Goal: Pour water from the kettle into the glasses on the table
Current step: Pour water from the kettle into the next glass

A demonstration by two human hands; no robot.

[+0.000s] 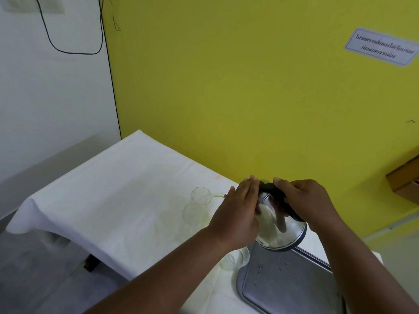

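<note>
A yellow-green wall (249, 87) rises behind the table's white cloth (102, 196) and carries a printed paper notice (381, 46) at upper right. Left of that wall stands a white wall (45, 98) with a looping black cable (68, 51). Below it lies grey floor (34, 268).

We see an evenly, softly lit scene with no harsh shadows; the white tablecloth (108, 196) is nearly washed out towards its far corner. The whole picture is soft, the wall notice (383, 46) smeared, and wide-angle bending curves the edges. The metal tray (292, 284) carries dull reflections.
</note>
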